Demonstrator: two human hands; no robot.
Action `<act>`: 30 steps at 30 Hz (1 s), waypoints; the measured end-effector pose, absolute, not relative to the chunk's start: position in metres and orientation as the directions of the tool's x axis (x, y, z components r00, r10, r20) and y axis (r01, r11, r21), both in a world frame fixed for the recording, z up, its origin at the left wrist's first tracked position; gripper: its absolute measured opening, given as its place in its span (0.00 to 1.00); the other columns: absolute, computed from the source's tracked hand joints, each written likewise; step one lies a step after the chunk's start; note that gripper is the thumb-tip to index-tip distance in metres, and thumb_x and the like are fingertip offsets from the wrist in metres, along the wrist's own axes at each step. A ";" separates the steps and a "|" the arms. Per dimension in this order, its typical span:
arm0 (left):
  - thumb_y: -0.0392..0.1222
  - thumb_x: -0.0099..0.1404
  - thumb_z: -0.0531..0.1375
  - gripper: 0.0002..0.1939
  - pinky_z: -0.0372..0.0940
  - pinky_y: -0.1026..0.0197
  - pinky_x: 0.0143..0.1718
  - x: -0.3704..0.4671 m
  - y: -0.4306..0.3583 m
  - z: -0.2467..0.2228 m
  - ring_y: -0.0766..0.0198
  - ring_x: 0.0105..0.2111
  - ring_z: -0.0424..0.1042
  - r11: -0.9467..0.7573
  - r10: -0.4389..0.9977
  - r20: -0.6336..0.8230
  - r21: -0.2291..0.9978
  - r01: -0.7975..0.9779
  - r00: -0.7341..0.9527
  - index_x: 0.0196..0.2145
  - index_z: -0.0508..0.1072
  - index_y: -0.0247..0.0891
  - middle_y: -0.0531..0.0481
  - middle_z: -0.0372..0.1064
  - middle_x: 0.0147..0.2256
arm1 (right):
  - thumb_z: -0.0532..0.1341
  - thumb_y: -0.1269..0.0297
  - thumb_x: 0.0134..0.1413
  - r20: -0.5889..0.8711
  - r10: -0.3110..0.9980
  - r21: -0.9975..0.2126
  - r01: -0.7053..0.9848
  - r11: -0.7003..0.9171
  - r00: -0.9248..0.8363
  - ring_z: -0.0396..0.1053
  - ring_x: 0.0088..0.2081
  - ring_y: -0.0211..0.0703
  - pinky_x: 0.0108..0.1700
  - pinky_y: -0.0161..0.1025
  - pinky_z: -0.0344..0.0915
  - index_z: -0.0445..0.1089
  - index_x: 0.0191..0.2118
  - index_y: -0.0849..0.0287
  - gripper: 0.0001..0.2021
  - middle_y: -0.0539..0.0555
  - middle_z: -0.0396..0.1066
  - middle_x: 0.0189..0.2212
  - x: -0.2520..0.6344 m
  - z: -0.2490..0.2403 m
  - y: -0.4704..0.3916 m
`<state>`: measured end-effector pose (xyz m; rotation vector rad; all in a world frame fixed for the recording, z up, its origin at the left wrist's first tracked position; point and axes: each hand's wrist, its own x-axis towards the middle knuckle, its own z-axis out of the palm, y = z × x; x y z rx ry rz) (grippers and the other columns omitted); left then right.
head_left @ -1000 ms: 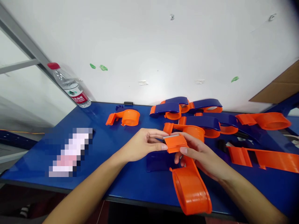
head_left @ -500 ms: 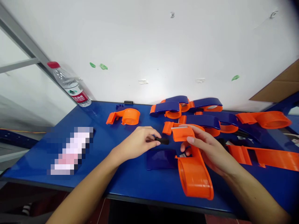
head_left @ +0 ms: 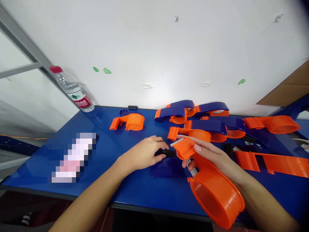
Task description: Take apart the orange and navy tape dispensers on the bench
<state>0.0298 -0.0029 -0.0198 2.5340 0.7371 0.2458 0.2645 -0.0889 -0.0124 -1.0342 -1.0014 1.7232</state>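
Observation:
My left hand (head_left: 147, 152) is closed, its thumb and fingers around one end of a short black cylinder (head_left: 170, 153). Just beneath lies a flat dark-blue plastic cover (head_left: 166, 168) on the table. My right hand (head_left: 212, 154) grips an orange tape dispenser (head_left: 217, 193) by its narrow neck, the wide ring tilted down towards me. A toothed blade (head_left: 177, 142) edges its head, close to the black cylinder's free end. By my right fingertips shows a small metallic piece (head_left: 192, 167), partly hidden; whether it is held I cannot tell.
Several dispensers with blue covers (head_left: 206, 126) stand at the back right of the blue table (head_left: 108, 161). An orange dispenser (head_left: 135, 122) sits left of centre, near another black cylinder (head_left: 132, 107). Orange bodies (head_left: 287, 162) lie right. A water bottle (head_left: 80, 98) stands at the back left.
My right hand has turned the dispenser, so its ring swung right and nearer to me. My left hand has shifted slightly towards me with the black cylinder, now over the blue cover.

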 end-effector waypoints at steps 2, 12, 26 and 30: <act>0.34 0.67 0.62 0.10 0.68 0.56 0.45 0.030 -0.003 -0.020 0.55 0.43 0.74 -0.739 0.536 0.017 0.493 0.460 0.844 0.46 0.77 0.38 0.46 0.74 0.42 | 0.66 0.52 0.61 -0.223 0.925 -0.918 -0.253 -0.306 -0.309 0.77 0.32 0.43 0.34 0.39 0.73 0.71 0.60 0.55 0.24 0.56 0.78 0.36 0.265 -0.011 -0.089; 0.36 0.71 0.59 0.10 0.66 0.56 0.49 0.031 -0.005 -0.018 0.57 0.45 0.73 -0.654 0.562 0.018 0.621 0.431 0.827 0.47 0.77 0.39 0.46 0.73 0.44 | 0.67 0.51 0.61 -0.225 0.893 -0.924 -0.206 -0.323 -0.390 0.77 0.31 0.38 0.34 0.33 0.73 0.70 0.61 0.54 0.25 0.53 0.79 0.34 0.265 -0.004 -0.088; 0.47 0.77 0.50 0.20 0.59 0.65 0.32 0.034 -0.014 -0.004 0.69 0.27 0.64 -0.338 0.587 -0.069 0.885 0.321 0.806 0.28 0.65 0.37 0.57 0.64 0.25 | 0.69 0.52 0.58 -0.252 0.918 -0.963 -0.014 -0.269 -0.307 0.73 0.46 0.45 0.56 0.49 0.69 0.69 0.62 0.49 0.27 0.54 0.74 0.50 0.264 -0.017 -0.090; 0.46 0.77 0.50 0.19 0.58 0.65 0.31 0.034 -0.015 -0.002 0.69 0.25 0.63 -0.342 0.571 -0.074 0.884 0.319 0.817 0.27 0.64 0.37 0.57 0.64 0.24 | 0.67 0.51 0.60 -0.245 0.899 -0.961 -0.034 -0.275 -0.363 0.73 0.47 0.46 0.51 0.44 0.71 0.71 0.58 0.51 0.23 0.54 0.74 0.50 0.264 -0.015 -0.090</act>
